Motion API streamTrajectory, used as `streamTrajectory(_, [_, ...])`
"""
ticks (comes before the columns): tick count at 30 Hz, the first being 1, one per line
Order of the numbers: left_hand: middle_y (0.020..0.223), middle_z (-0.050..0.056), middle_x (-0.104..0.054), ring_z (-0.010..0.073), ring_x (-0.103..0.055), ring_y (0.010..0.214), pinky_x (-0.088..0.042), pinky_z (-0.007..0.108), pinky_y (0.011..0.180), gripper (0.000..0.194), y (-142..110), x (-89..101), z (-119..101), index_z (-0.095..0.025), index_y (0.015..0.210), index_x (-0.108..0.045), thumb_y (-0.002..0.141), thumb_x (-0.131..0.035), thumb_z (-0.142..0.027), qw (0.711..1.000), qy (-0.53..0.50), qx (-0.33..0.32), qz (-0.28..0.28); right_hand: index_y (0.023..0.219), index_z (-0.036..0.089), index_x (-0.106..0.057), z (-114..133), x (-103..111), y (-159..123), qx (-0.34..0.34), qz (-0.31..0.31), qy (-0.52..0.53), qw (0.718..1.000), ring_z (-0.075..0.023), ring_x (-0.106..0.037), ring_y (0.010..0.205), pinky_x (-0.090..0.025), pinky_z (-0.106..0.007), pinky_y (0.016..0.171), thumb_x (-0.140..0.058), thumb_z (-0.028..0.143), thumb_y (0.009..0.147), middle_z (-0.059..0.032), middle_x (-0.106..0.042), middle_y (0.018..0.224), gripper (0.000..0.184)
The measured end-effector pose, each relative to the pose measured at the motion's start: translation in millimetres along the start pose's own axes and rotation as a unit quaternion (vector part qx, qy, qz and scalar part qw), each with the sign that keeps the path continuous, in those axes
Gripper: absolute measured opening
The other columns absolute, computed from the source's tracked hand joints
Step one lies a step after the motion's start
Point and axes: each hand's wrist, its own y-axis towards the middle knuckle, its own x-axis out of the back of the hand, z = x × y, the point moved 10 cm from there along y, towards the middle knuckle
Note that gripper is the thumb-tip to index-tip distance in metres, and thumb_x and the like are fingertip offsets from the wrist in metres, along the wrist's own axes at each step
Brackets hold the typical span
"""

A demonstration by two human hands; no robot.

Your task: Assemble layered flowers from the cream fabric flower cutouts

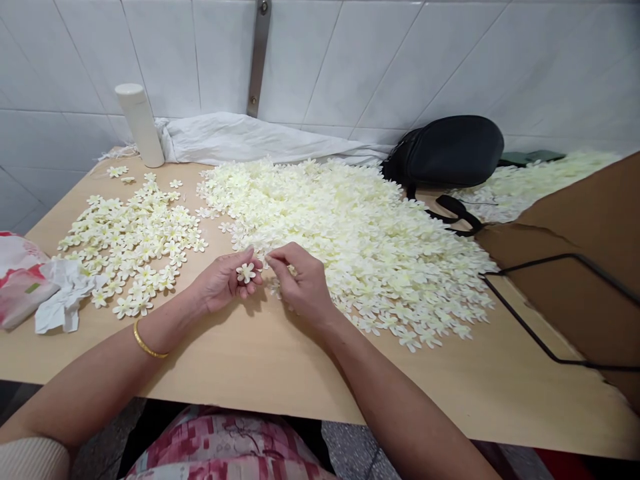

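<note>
Over the front of the big pile of white artificial flowers [320, 207], my two hands are close together. My left hand [225, 280] is curled with one small five-petalled flower [245, 272] in it, its face turned up towards me. Thumb and forefinger of my right hand [301, 277] are pinched together just beside the left fingertips. Whatever sits in that pinch is too small to make out. Further left lies a smaller, looser spread of the same flowers [145, 230], with pale yellow centres.
A white bottle [143, 127] stands at the back left by a white cloth [225, 137]. A black bag [445, 152] lies at the back right. Cardboard [585, 227] and a black metal frame [530, 333] are on the right. Crumpled tissue [65, 297] lies left.
</note>
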Motion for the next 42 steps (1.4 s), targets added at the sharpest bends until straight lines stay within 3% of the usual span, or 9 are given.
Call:
streamTrajectory(2, [0.058, 0.003, -0.060, 0.0070, -0.052, 0.044, -0.041, 0.016, 0.042, 0.019, 0.8, 2.3, -0.7, -0.011, 0.071, -0.058, 0.072, -0.068, -0.027, 1.000, 0.004, -0.014, -0.002, 0.078, 0.020, -0.060, 11.4, -6.9, -2.9, 0.057, 0.022, -0.054, 0.997, -0.0146, -0.052, 0.069, -0.043, -0.029, 0.065, -0.048, 0.019, 0.084, -0.0031, -0.056, 0.074, 0.014])
streamTrajectory(5, [0.058, 0.003, -0.061, 0.0063, -0.052, 0.045, -0.040, 0.015, 0.044, 0.012, 1.2, 6.9, -3.2, -0.012, 0.069, -0.057, 0.069, -0.068, -0.017, 0.999, 0.011, -0.034, -0.015, 0.086, 0.020, -0.061, 11.7, -8.8, -3.8, 0.061, 0.028, -0.051, 0.996, -0.0149, -0.054, 0.072, -0.044, -0.029, 0.067, -0.048, 0.019, 0.084, -0.0042, -0.057, 0.078, 0.013])
streamTrajectory(9, [0.059, 0.003, -0.061, 0.0062, -0.052, 0.046, -0.040, 0.015, 0.046, 0.014, -1.0, 7.8, -8.6, -0.013, 0.068, -0.056, 0.069, -0.069, -0.018, 0.997, 0.034, -0.055, -0.029, 0.089, 0.019, -0.060, -10.7, -2.9, -0.6, -0.053, 0.008, 0.048, 0.997, -0.0135, -0.057, 0.072, -0.046, -0.028, 0.067, -0.047, 0.027, 0.086, -0.0033, -0.060, 0.083, 0.016])
streamTrajectory(14, [0.058, 0.001, -0.060, 0.0060, -0.050, 0.046, -0.040, 0.016, 0.047, 0.018, -3.6, 6.6, -14.4, -0.013, 0.067, -0.056, 0.069, -0.070, -0.025, 0.993, 0.076, -0.078, -0.037, 0.071, 0.018, -0.054, -25.8, -15.4, -2.3, -0.148, 0.051, 0.139, 0.978, -0.0112, -0.051, 0.061, -0.042, -0.024, 0.057, -0.052, 0.032, 0.081, 0.0023, -0.053, 0.064, 0.017])
streamTrajectory(22, [0.056, 0.001, -0.057, 0.0060, -0.047, 0.044, -0.037, 0.018, 0.045, 0.024, -3.5, 0.3, -14.0, -0.013, 0.063, -0.056, 0.068, -0.071, -0.031, 0.990, 0.127, -0.059, -0.015, 0.064, 0.020, -0.044, 5.2, 7.7, 5.2, -0.019, -0.023, -0.069, 0.997, -0.0127, -0.045, 0.063, -0.036, -0.027, 0.063, -0.045, 0.018, 0.082, 0.0013, -0.048, 0.063, 0.018])
streamTrajectory(26, [0.057, 0.000, -0.056, 0.0056, -0.046, 0.045, -0.035, 0.016, 0.043, 0.025, -5.3, 3.7, -18.1, -0.013, 0.064, -0.056, 0.068, -0.070, -0.034, 0.990, 0.122, -0.063, -0.038, 0.064, 0.021, -0.045, 2.7, 38.4, 9.1, -0.010, -0.112, -0.130, 0.985, -0.0157, -0.047, 0.069, -0.037, -0.031, 0.068, -0.045, 0.020, 0.083, -0.0010, -0.052, 0.067, 0.019])
streamTrajectory(31, [0.059, 0.001, -0.057, 0.0058, -0.047, 0.046, -0.034, 0.015, 0.040, 0.027, -6.4, 9.7, -17.6, -0.013, 0.072, -0.057, 0.067, -0.071, -0.035, 0.993, 0.085, -0.051, -0.068, 0.061, 0.021, -0.051, -25.5, 98.2, 7.2, -0.082, -0.221, -0.136, 0.962, -0.0184, -0.049, 0.075, -0.037, -0.033, 0.073, -0.054, 0.025, 0.078, -0.0013, -0.057, 0.068, 0.018])
streamTrajectory(36, [0.062, 0.003, -0.059, 0.0062, -0.049, 0.046, -0.037, 0.015, 0.041, 0.025, -5.2, 12.5, -15.8, -0.012, 0.083, -0.059, 0.072, -0.067, -0.033, 0.994, 0.065, -0.048, -0.070, 0.057, 0.020, -0.055, -60.9, 137.5, -4.3, -0.153, -0.231, -0.135, 0.951, -0.0183, -0.051, 0.073, -0.037, -0.035, 0.077, -0.059, 0.030, 0.071, -0.0008, -0.060, 0.067, 0.018])
streamTrajectory(42, [0.072, 0.008, -0.063, 0.0111, -0.059, 0.055, -0.048, 0.019, 0.046, 0.016, -0.7, 8.3, -4.6, -0.011, 0.090, -0.059, 0.082, -0.053, -0.024, 0.999, -0.017, 0.013, -0.045, 0.065, 0.020, -0.060, -79.9, 150.5, -19.1, -0.166, -0.234, -0.173, 0.942, -0.0190, -0.051, 0.075, -0.039, -0.034, 0.074, -0.058, 0.028, 0.071, -0.0026, -0.062, 0.073, 0.011])
